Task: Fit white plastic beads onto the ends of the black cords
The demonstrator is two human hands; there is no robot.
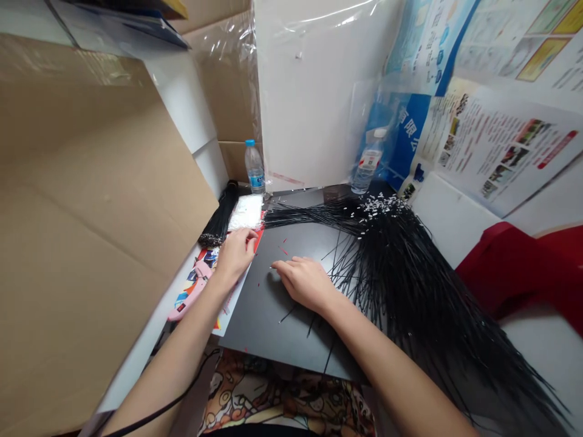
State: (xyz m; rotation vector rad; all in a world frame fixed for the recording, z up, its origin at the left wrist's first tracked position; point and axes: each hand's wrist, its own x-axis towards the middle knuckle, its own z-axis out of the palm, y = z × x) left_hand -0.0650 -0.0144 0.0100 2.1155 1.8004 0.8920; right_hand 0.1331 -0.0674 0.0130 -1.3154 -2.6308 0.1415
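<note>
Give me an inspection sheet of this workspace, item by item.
surface: matte dark grey board, scattered with tiny red bits.
job's things: fan of long thin black wires with white tips; bundle of black wires; white-filled plastic bag.
clutter: two clear plastic water bottles; pink plastic tool.
grippers: left hand curled beside the bag; right hand resting on the board.
cables: thin black cord along the left forearm.
surroundings: brown cardboard sheet, printed posters, glossy red object.

Blue panel [407, 136] of printed poster [494, 142]: Chinese characters "有限公", set sideways. Remaining poster text and label on water bottle [367, 162]: too small to read.
</note>
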